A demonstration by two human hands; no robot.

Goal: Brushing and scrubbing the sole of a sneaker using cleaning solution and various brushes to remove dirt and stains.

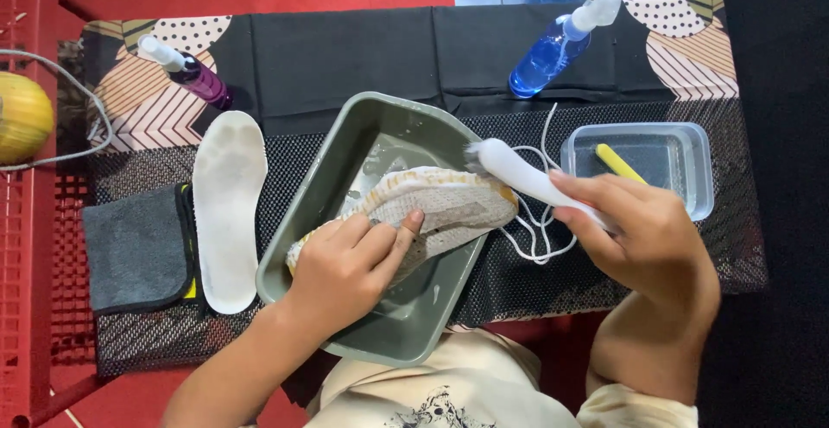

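Note:
A cream and tan knit shoe point(445, 206) lies on its side across a grey-green plastic tub point(367, 126). My left hand point(350, 264) presses down on the shoe's middle and holds it. My right hand point(643, 234) grips the white handle of a brush point(509, 169); the bristled head touches the shoe's right end, over the tub's rim. White shoelaces point(540, 221) lie loose on the mat under the brush.
A white insole point(227, 208) and a folded grey cloth point(138, 247) lie left of the tub. A clear water container point(643, 164) with a yellow stick stands at right. A purple spray bottle point(194, 74) and a blue spray bottle point(557, 44) lie at the back.

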